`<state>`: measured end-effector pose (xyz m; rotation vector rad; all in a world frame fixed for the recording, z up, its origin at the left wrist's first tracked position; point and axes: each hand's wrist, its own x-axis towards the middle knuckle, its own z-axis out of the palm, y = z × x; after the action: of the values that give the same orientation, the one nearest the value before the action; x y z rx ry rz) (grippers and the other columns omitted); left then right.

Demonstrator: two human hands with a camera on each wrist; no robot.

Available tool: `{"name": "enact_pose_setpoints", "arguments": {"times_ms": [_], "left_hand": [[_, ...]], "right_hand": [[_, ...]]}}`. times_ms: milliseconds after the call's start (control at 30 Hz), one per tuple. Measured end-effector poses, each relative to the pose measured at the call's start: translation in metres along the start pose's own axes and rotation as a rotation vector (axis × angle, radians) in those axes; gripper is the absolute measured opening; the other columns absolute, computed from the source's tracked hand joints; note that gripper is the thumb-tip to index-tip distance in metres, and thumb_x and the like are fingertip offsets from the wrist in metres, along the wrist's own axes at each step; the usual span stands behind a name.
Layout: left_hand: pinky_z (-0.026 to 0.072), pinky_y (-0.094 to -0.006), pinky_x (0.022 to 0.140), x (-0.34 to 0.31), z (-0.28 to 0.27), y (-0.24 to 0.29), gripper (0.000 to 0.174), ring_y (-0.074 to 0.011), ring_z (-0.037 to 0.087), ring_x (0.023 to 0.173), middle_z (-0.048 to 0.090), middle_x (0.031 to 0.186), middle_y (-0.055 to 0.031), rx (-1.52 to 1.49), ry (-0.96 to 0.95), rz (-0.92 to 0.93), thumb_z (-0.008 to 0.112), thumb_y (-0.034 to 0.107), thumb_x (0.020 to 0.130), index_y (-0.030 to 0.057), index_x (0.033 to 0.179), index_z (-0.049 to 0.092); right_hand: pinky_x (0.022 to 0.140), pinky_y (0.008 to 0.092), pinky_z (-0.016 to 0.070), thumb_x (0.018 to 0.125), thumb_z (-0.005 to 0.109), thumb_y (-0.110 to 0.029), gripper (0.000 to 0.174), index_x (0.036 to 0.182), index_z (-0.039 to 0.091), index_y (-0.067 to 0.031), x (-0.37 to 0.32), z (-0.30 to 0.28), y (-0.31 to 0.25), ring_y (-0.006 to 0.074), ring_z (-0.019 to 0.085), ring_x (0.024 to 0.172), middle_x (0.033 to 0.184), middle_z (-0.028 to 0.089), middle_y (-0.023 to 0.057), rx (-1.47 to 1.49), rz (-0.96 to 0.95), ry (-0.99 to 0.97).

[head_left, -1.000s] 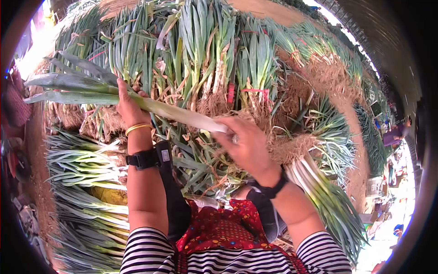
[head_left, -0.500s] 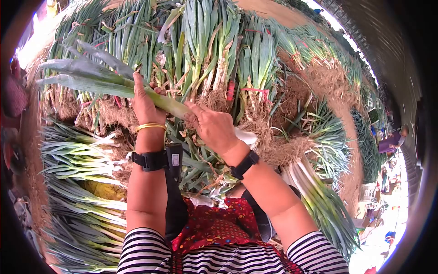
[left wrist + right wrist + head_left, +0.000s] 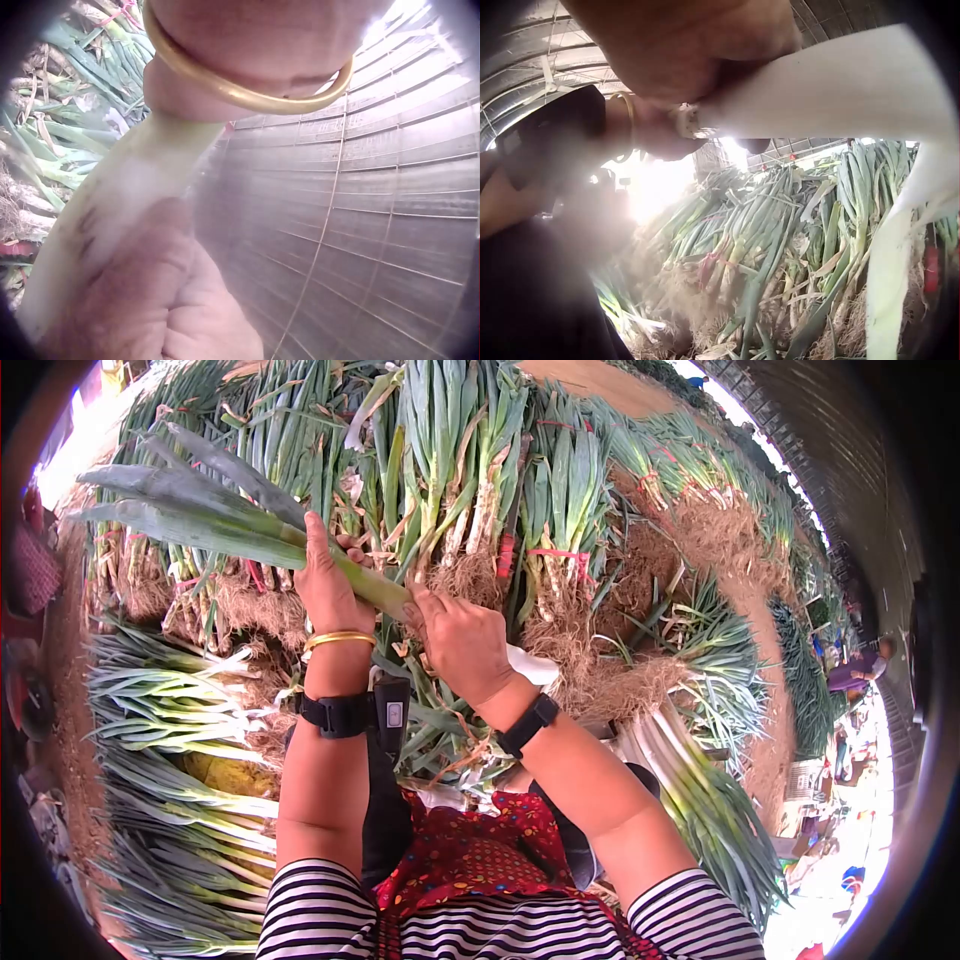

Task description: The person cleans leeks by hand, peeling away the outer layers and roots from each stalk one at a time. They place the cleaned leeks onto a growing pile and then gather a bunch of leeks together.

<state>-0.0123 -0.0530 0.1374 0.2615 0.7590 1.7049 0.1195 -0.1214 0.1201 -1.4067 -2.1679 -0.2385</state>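
Left grip (image 3: pixel 332 582) and right grip (image 3: pixel 462 642) both clasp one leek (image 3: pixel 378 592); red-tied bundle (image 3: pixel 566 490) beyond right grip; white label (image 3: pixel 395 714) below left grip, too small to read.

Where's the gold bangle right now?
In the head view, the gold bangle sits left of centre, between the person's left hand, which grips a leek, and the black strap just below.

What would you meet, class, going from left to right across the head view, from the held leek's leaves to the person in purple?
Held leek's leaves → left hand → right hand → held leek's white end → loose pale-stalked leeks → person in purple.
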Motion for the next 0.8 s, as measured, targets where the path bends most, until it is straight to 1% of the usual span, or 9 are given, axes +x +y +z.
{"name": "enact_pose_setpoints", "arguments": {"times_ms": [67,233,300,433,500,567,633,767,800], "left_hand": [[0.0405,-0.0232,0.050,0.001,-0.001,0.000,0.042,-0.0109,0.046,0.056,0.049,0.071,-0.0031,0.008,0.004,0.001,0.070,0.039,0.078,0.0104,0.098,0.046],[0.0402,-0.0227,0.049,0.005,-0.005,-0.002,0.041,-0.0104,0.046,0.056,0.049,0.071,-0.0026,0.033,-0.002,0.001,0.069,0.040,0.078,0.0114,0.098,0.046],[0.0390,-0.0234,0.046,-0.003,0.003,0.002,0.039,-0.0105,0.046,0.052,0.050,0.067,-0.0027,0.062,0.020,0.004,0.065,0.041,0.081,0.0066,0.084,0.048],[0.0396,-0.0221,0.047,-0.001,0.002,0.005,0.037,-0.0101,0.046,0.053,0.050,0.069,-0.0026,0.034,-0.074,-0.025,0.063,0.041,0.083,0.0079,0.090,0.049],[0.0399,-0.0202,0.049,0.001,0.001,0.010,0.038,-0.0082,0.044,0.056,0.049,0.072,-0.0007,-0.039,-0.218,-0.060,0.060,0.045,0.083,0.0128,0.099,0.048],[0.0397,-0.0201,0.049,0.006,0.000,0.014,0.037,-0.0079,0.044,0.056,0.049,0.071,-0.0007,-0.051,-0.219,-0.049,0.059,0.045,0.085,0.0124,0.101,0.049],[0.0395,-0.0201,0.050,0.010,-0.004,0.015,0.037,-0.0077,0.043,0.056,0.049,0.071,-0.0006,-0.060,-0.217,-0.040,0.057,0.045,0.086,0.0119,0.102,0.049],[0.0382,-0.0208,0.053,0.020,-0.010,0.023,0.041,-0.0074,0.042,0.056,0.048,0.071,-0.0007,-0.080,-0.230,-0.005,0.057,0.044,0.087,0.0093,0.108,0.049],[0.0378,-0.0206,0.053,0.022,-0.012,0.026,0.042,-0.0073,0.042,0.056,0.047,0.071,-0.0008,-0.093,-0.255,0.016,0.057,0.043,0.087,0.0085,0.109,0.049]], "right_hand": [[0.053,0.0322,0.0489,0.086,0.052,-0.016,0.022,0.103,0.057,-0.0020,0.001,0.001,-0.002,0.0229,0.062,0.065,0.078,0.062,0.0109,-0.013,-0.018,0.034],[0.052,0.0334,0.0491,0.086,0.048,-0.013,0.010,0.081,0.049,-0.0042,0.003,0.002,-0.005,0.0234,0.063,0.062,0.069,0.059,0.0103,-0.039,0.035,-0.019],[0.051,0.0348,0.0490,0.088,0.046,-0.013,0.011,0.082,0.049,-0.0037,0.003,0.003,-0.002,0.0248,0.063,0.060,0.067,0.060,0.0112,0.013,0.081,-0.024],[0.051,0.0375,0.0493,0.092,0.043,-0.017,0.019,0.084,0.050,-0.0018,0.007,-0.001,0.007,0.0283,0.061,0.056,0.063,0.060,0.0142,0.216,0.265,-0.029],[0.052,0.0361,0.0502,0.095,0.040,-0.022,0.025,0.086,0.051,-0.0013,0.005,0.000,0.022,0.0248,0.062,0.054,0.061,0.061,0.0121,0.419,0.503,0.117],[0.053,0.0294,0.0508,0.098,0.036,-0.027,0.032,0.088,0.053,-0.0011,0.012,-0.012,0.035,0.0166,0.062,0.058,0.072,0.063,0.0087,1.248,0.993,0.320],[0.050,0.0269,0.0476,0.097,0.039,-0.026,0.030,0.090,0.052,-0.0007,0.002,-0.024,0.048,0.0145,0.057,0.054,0.075,0.060,0.0075,1.590,1.061,0.386],[0.050,0.0252,0.0442,0.096,0.044,-0.024,0.027,0.095,0.055,0.0008,-0.020,-0.053,0.067,0.0119,0.051,0.053,0.073,0.056,0.0047,1.541,0.871,0.154],[0.045,0.0215,0.0352,0.095,0.045,-0.022,0.023,0.099,0.055,-0.0015,-0.022,-0.059,0.069,0.0074,0.042,0.051,0.070,0.052,0.0009,1.157,0.829,0.214]]}}
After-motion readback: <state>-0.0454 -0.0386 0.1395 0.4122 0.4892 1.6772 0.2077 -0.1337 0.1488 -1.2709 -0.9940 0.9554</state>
